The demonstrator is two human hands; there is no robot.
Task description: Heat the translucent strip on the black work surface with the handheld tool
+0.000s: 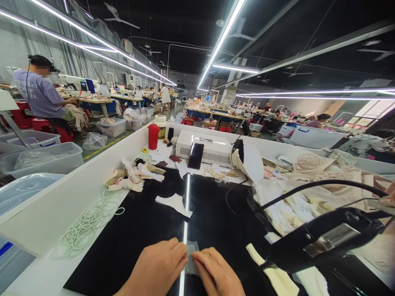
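Hands meet low on the black mat (148,230): left hand (157,269) and right hand (216,273) both pinch a small grey patch (191,259) between fingertips, beside a black tool (324,238).

I see a small grey fabric piece (191,257), flat and thin, lying on the black mat (138,230) at its near edge, its sides hidden under my fingers.

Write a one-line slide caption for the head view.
Left hand and right hand pinch a small grey fabric piece over a black work mat, in a busy sewing workshop.
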